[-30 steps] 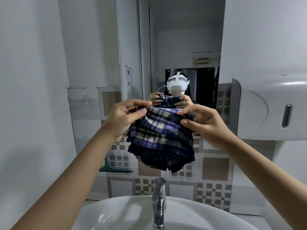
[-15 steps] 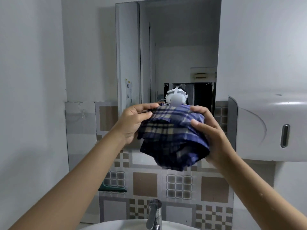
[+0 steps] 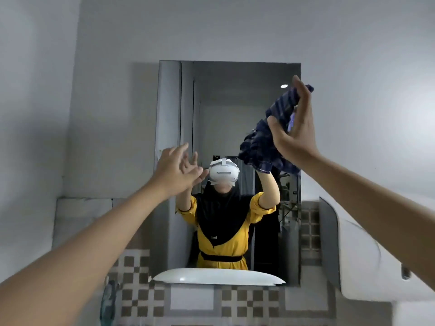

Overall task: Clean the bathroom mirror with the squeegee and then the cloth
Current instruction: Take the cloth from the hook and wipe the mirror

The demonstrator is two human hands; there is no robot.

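Note:
The bathroom mirror (image 3: 226,109) hangs on the grey wall straight ahead, a tall frameless rectangle. My right hand (image 3: 293,128) is raised near the mirror's upper right edge and presses a bunched blue plaid cloth (image 3: 266,147) against or close to the glass. My left hand (image 3: 175,169) is lifted in front of the mirror's left side, fingers spread, holding nothing. The mirror reflects a person in a yellow top with both arms up. No squeegee is clearly visible.
A white paper-towel dispenser (image 3: 367,255) juts from the wall right of the mirror. Brown-and-white checked tiles (image 3: 188,302) run below it. A green object (image 3: 108,300) sits at the lower left by the tiles. The sink shows only as a reflection.
My view has tilted up from the tap to the whole mirror. My left hand let go of the cloth and opened. My right hand carried the cloth up to the mirror's upper right.

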